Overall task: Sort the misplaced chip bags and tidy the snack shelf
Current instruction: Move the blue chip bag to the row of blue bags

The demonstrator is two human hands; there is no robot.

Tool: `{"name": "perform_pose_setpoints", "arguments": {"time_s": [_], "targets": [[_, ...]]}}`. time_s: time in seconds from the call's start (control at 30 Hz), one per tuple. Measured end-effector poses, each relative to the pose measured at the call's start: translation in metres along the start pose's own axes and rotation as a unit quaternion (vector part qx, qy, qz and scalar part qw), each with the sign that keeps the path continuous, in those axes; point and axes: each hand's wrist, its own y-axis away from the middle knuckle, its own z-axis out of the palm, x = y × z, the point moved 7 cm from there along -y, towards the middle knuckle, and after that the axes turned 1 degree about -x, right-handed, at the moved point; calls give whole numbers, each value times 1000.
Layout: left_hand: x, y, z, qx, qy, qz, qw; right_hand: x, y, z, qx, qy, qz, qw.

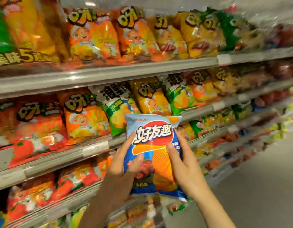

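left hand (124, 163), right hand (183, 163) gripping blue chip bag (153, 145), shelves blurred

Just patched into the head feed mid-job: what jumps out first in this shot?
A blue chip bag held up at centre frame, gripped by the left hand and the right hand on either side. Behind it, shelves packed with orange, yellow and green bags run off to the right, motion-blurred.

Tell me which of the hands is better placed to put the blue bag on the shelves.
Probably the left hand: it grips the blue bag on the side nearest the shelves. The right hand holds the aisle side.
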Motion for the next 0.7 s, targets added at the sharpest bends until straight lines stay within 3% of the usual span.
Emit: {"name": "perform_pose_setpoints", "arguments": {"time_s": [0.27, 0.7], "targets": [[-3, -54, 193, -35, 32, -12, 999, 4, -49, -189, 22, -19, -24, 999], [-22, -174, 386, -116, -35, 27, 992, 30, -154, -376, 78, -28, 4, 997]]}}
